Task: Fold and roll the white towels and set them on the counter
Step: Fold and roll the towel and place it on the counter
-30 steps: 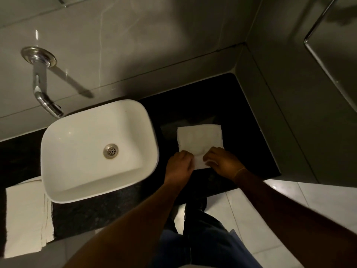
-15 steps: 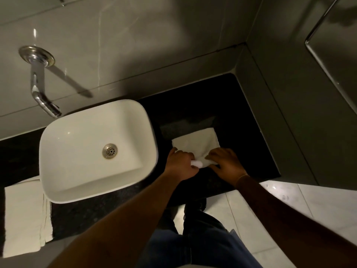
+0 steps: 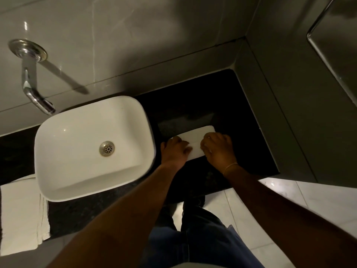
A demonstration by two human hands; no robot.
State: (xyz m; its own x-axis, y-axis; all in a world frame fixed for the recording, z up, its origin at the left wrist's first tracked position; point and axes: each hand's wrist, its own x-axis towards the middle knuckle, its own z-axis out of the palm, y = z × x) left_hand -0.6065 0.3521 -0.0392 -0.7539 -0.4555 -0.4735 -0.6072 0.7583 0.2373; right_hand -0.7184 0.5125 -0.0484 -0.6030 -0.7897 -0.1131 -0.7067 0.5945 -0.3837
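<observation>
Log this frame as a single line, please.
step: rolling white towel | left hand and right hand: both on towel | surface: black counter | waiting: flat towels left of sink

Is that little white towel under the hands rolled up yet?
Partly rolled: small white towel shows a thick roll under both hands, flat strip beyond.

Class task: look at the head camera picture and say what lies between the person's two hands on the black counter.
In the head view, the white towel spans the gap between the left hand and right hand, both pressing on it, on the black counter.
</observation>
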